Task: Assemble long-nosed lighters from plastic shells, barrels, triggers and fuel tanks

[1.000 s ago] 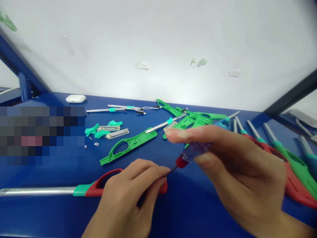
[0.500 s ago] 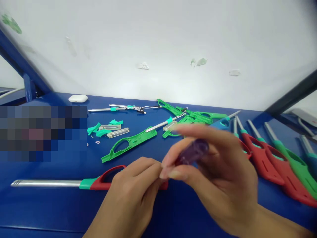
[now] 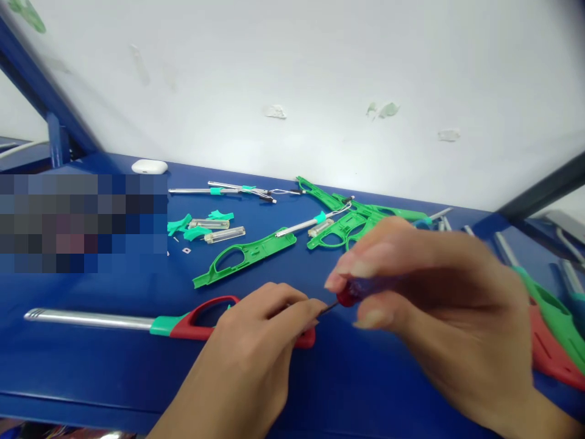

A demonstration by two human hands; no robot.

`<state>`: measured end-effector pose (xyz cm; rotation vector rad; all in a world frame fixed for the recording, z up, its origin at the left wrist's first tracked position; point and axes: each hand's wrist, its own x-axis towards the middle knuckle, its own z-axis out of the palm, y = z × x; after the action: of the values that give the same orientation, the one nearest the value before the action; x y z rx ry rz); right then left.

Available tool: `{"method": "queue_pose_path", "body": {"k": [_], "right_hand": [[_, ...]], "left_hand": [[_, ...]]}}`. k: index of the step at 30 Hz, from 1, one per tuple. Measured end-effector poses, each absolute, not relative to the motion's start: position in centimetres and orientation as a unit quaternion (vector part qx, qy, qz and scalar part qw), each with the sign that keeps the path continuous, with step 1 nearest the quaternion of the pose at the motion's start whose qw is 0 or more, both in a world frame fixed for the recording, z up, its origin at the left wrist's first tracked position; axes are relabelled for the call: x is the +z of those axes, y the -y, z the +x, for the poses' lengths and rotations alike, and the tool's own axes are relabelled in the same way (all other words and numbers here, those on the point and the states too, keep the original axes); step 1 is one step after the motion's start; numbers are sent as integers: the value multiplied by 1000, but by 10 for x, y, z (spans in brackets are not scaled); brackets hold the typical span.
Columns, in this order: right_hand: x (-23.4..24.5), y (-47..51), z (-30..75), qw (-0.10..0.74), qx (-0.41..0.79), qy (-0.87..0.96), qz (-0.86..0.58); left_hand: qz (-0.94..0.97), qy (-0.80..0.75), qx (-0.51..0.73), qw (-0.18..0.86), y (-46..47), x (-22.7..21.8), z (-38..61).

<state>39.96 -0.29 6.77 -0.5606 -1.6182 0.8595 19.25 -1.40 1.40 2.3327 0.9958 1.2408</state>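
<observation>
A long-nosed lighter (image 3: pixel 194 326) with a red handle, a teal collar and a metal tube lies across the table in front of me, tube to the left. My left hand (image 3: pixel 260 335) is closed over the rear of its handle and hides much of it. My right hand (image 3: pixel 439 305) pinches a screwdriver (image 3: pixel 346 294) by its red and purple handle, between thumb and fingers. The thin shaft slants down to the left hand's fingertips, where its tip is hidden.
Green handle shells (image 3: pixel 251 259) lie beyond my hands, with a metal tube (image 3: pixel 299 227) across one. Clear fuel tanks (image 3: pixel 225 235), teal pieces (image 3: pixel 180 224) and wired tubes (image 3: pixel 201 191) are behind. More lighters (image 3: pixel 555 311) lie at right. A white case (image 3: pixel 149 166) sits near the wall.
My right hand has moved right with the screwdriver, so its shaft now shows beside the left hand. The left hand stays on the lighter. The camera view has shifted slightly.
</observation>
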Motion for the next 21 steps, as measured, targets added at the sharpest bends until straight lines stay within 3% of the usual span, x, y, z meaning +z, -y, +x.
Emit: {"method": "queue_pose_path", "body": {"k": [4,12,15,21], "right_hand": [[71,4,403,515,370,729,-258],[69,-1,404,551,325,715,-283],[68,-4,409,563,372,684,-277],[62,-11,424,459,534,680,-204]], "left_hand": [[820,-354,426,148,17,13,189],[822,-372,411,130,23,19,191],[818,-371,415,144,20,20,193],[815,-356,426,165,17,16,192]]}}
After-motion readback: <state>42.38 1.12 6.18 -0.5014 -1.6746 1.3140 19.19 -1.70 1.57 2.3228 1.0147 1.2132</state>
